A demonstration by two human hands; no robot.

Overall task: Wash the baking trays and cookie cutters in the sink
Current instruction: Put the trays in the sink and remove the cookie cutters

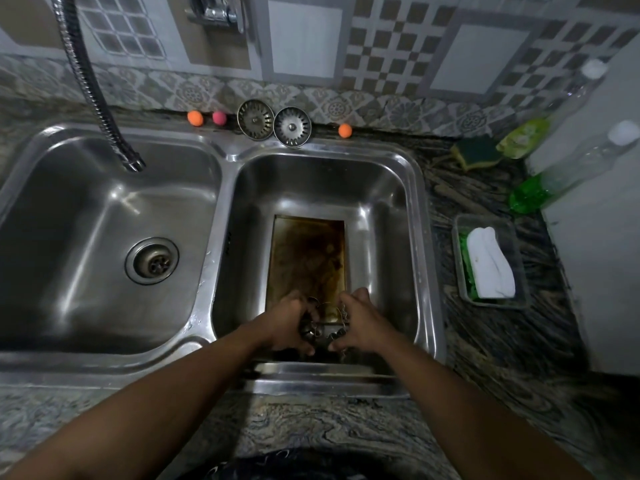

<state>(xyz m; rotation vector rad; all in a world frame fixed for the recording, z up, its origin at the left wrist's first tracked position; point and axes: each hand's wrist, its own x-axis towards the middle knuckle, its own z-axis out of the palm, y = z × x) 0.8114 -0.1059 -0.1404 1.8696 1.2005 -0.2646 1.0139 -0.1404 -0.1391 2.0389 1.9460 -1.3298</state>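
In the right basin of the double sink (420, 202) a baking tray (306, 258) lies flat on the bottom, its surface stained brown and dark. We reach both arms in over its near end. Our left hand (289, 322) and right hand (360, 323) face each other with a small bunch of metal cookie cutters (323, 327) between them, just above the tray. The fingers of both hands are curled in around the cutters and the thumbs close on the near side. How many cutters there are we cannot tell. The left basin (104, 237) shows its drain, and a flexible tap hose (93, 81) hangs over it. On the ledge behind the sink stand two metal strainers (255, 119), with small orange and pink balls (195, 118) beside them. On the counter to the right lie a green sponge (478, 152), a bottle of green liquid (554, 181) and a clear tub (519, 258) holding a white cloth (490, 268).
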